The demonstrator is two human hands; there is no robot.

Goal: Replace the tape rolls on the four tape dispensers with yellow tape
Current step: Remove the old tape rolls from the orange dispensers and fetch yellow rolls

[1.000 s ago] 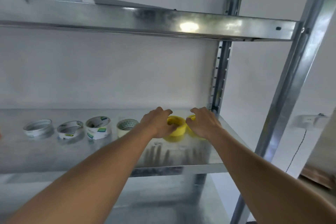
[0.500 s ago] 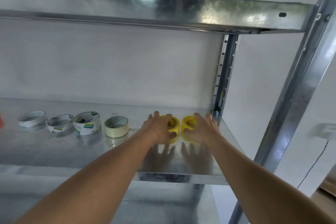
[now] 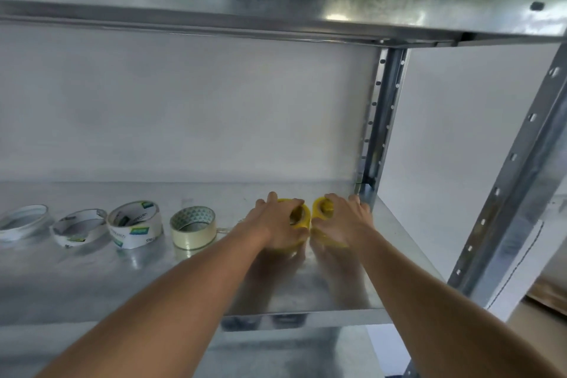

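Note:
Two yellow tape rolls sit side by side at the right end of a metal shelf [image 3: 92,285]. My left hand [image 3: 273,224] lies over the left yellow roll [image 3: 302,218], its fingers curled round the rim and into the core. My right hand [image 3: 343,221] grips the right yellow roll [image 3: 322,209] the same way, thumb at the near side. Both rolls touch each other and are mostly hidden under my hands. No tape dispenser is in view.
Left of my hands stand a cream tape roll [image 3: 192,225], a white printed roll [image 3: 135,227] and two flatter white rolls [image 3: 79,225] [image 3: 23,221]. An upper shelf [image 3: 306,9] hangs overhead. Steel uprights [image 3: 380,120] [image 3: 515,181] stand at the right.
The view has tilted down and drawn closer. My hands have settled lower over the two yellow rolls, with fingers now curled into their cores.

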